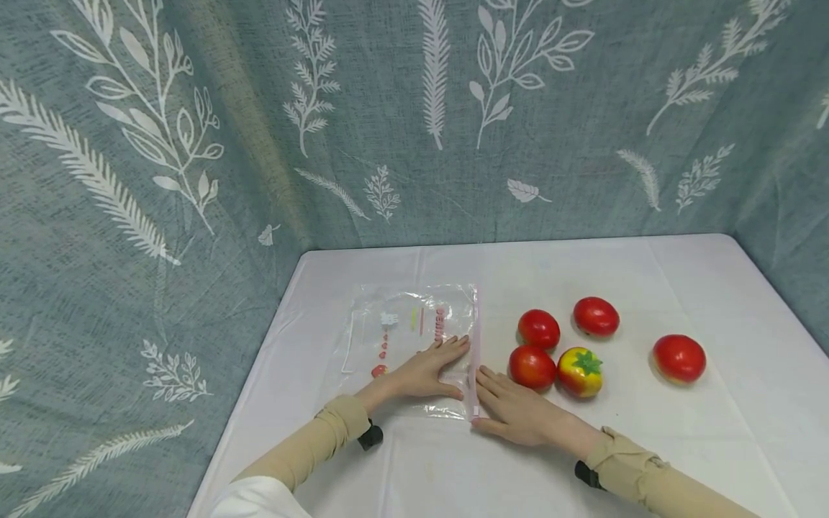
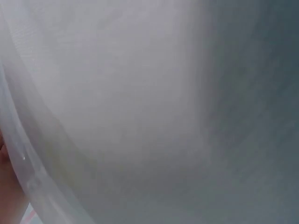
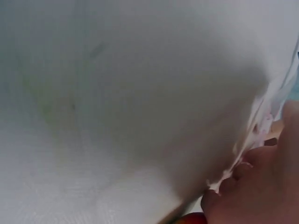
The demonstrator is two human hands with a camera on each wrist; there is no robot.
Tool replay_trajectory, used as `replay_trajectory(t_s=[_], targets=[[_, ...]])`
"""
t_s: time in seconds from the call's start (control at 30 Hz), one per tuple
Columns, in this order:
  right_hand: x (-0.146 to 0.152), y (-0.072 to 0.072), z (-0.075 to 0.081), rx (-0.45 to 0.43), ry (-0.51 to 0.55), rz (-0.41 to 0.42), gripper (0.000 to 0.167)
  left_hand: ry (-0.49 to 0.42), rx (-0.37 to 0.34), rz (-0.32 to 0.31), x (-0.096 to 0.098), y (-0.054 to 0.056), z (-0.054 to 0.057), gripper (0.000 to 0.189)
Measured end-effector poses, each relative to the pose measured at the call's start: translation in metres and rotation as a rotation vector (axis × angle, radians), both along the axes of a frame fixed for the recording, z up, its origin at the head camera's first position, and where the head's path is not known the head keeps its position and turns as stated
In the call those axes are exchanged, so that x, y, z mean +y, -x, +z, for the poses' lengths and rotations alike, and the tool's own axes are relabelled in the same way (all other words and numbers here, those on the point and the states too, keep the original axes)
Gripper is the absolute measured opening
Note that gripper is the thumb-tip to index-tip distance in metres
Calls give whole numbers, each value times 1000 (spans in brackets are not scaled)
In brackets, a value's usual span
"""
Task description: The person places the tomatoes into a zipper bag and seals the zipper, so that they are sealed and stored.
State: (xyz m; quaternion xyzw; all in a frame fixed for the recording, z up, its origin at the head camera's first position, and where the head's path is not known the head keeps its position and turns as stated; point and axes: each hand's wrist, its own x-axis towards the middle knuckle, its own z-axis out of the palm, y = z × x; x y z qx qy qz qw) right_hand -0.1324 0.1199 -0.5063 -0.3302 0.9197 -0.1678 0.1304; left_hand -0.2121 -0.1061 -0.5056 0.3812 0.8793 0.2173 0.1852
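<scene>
A clear zip bag point(image 1: 363, 345) with small printed pictures and a pink zip edge lies flat on the table. My left hand point(image 1: 430, 371) rests on top of it, fingers straight and spread toward the zip edge. At that pink edge lies my right hand point(image 1: 521, 411), its straight fingertips touching the strip and its palm turned down. Just beyond the right hand sit two red tomatoes point(image 1: 531, 367) and a yellow-red one with a green leafy top point(image 1: 579, 372). In the right wrist view, the fingers point(image 3: 233, 179) show against the bag's edge.
Another red tomato point(image 1: 596, 316) lies farther back, and one more tomato point(image 1: 678, 358) sits apart at the right. A white cloth covers the table point(image 1: 648, 453). Grey-green leaf-patterned curtains point(image 1: 388, 108) hang behind and on both sides.
</scene>
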Motion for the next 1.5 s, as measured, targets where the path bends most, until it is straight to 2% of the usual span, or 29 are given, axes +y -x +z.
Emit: replay_trajectory(t_s=[0.13,0.33,0.63,0.9,1.17,1.33,1.5], targets=[[0,2,-1,-4,0,13,79,-48,-34,20,0,-2,-2,88],[1,3,-3,8,-11,28,83,-144,-35,15,-2,-4,-4,78],[0,4,-3,5,-12,41,85,-240,-74,17,-5,-9,-1,63],[1,5,-3,-9,24,36,86,-341,-162,90,-6,-12,5,57],[0,6,-4,-10,30,17,86,-397,-146,144,-9,-13,10,54],[0,6,-4,-10,26,14,85,-432,-157,154,-10,-16,14,50],[0,5,-2,-45,42,-5,84,-463,-145,174,-11,-17,16,48]])
